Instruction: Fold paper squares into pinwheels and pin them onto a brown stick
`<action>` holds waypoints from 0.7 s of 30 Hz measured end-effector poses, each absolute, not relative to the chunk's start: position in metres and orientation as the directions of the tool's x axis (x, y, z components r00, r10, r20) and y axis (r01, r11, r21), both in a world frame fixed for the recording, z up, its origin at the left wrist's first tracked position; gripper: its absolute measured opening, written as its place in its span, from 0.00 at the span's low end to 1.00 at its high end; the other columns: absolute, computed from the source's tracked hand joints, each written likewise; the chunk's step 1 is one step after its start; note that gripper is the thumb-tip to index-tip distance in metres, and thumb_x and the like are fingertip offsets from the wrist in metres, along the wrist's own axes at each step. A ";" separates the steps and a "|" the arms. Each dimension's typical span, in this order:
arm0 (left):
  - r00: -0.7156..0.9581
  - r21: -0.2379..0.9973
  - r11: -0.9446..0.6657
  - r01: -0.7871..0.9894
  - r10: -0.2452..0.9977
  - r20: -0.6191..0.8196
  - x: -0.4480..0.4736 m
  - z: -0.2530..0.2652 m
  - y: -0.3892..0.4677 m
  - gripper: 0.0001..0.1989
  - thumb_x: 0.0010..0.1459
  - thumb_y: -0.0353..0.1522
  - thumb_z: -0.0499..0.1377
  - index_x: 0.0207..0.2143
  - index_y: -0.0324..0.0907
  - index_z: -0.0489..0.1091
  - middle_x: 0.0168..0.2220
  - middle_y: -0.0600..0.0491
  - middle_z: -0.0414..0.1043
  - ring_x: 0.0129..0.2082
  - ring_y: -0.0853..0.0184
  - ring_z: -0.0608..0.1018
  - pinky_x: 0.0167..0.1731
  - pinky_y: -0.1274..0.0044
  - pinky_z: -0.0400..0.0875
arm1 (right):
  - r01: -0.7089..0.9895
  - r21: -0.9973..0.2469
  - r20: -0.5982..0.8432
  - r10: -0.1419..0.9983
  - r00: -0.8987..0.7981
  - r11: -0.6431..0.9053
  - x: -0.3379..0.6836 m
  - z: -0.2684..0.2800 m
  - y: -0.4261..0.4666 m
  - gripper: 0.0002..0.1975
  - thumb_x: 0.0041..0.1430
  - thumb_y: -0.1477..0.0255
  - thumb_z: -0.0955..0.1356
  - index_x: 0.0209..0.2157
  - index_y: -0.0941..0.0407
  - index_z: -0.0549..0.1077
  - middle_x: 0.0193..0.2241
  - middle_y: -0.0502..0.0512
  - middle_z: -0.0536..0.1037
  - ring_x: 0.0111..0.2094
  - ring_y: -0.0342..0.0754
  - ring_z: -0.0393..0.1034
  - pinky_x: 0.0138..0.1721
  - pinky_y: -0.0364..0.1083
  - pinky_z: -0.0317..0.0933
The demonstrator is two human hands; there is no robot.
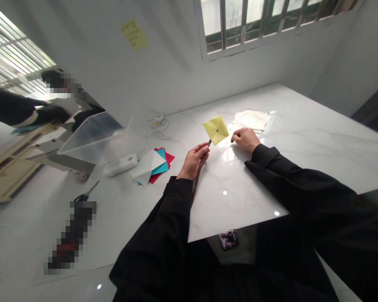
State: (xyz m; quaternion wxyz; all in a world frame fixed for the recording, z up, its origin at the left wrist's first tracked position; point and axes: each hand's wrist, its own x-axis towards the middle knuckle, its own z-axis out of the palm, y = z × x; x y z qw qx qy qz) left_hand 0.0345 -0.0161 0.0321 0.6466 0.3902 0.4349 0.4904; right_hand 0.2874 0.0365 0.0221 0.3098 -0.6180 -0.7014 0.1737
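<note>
The tabletop (302, 138), left hand (192, 161) and right hand (247, 140) are viewed at close range from head height, forward and downward.

White marbled table (302, 159). On or above it: left hand (192, 161), closed round a brown stick (195, 185); at the stick's far end, one yellow paper pinwheel (222, 135), centre pinned. Right hand (246, 139), fingers curled, right of the pinwheel, near a stack of cream paper (250, 119). To the left: red, blue and white papers (151, 163), overlapping; white power strip (121, 165); clear plastic bin (85, 136); scissors (87, 194), nearer. Far wall: yellow note (134, 34).
</note>
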 end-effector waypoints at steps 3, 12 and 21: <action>0.144 0.930 0.216 -0.297 0.973 -0.180 0.034 0.032 -0.015 0.21 0.50 0.33 0.76 0.45 0.38 0.78 0.33 0.54 0.77 0.29 0.76 0.76 0.36 0.81 0.71 | 0.757 -0.630 0.238 0.971 -0.025 0.174 0.287 0.019 0.037 0.14 0.57 0.74 0.66 0.30 0.55 0.86 0.24 0.56 0.80 0.29 0.51 0.70 0.37 0.48 0.61; 0.145 0.940 0.212 -0.269 0.973 -0.178 0.036 0.032 -0.017 0.19 0.50 0.33 0.76 0.44 0.38 0.78 0.32 0.55 0.76 0.30 0.75 0.76 0.38 0.80 0.71 | 0.680 -0.677 0.413 0.910 0.033 0.282 0.285 0.037 0.025 0.33 0.57 0.76 0.65 0.65 0.56 0.76 0.22 0.48 0.76 0.27 0.49 0.68 0.39 0.47 0.63; 0.140 0.936 0.200 -0.290 0.976 -0.165 0.037 0.031 -0.016 0.20 0.48 0.33 0.76 0.43 0.37 0.79 0.32 0.54 0.77 0.30 0.75 0.75 0.35 0.80 0.70 | 0.840 -0.515 0.169 0.981 -0.098 0.173 0.292 0.024 0.035 0.15 0.60 0.77 0.66 0.34 0.56 0.87 0.33 0.59 0.85 0.35 0.51 0.75 0.40 0.45 0.61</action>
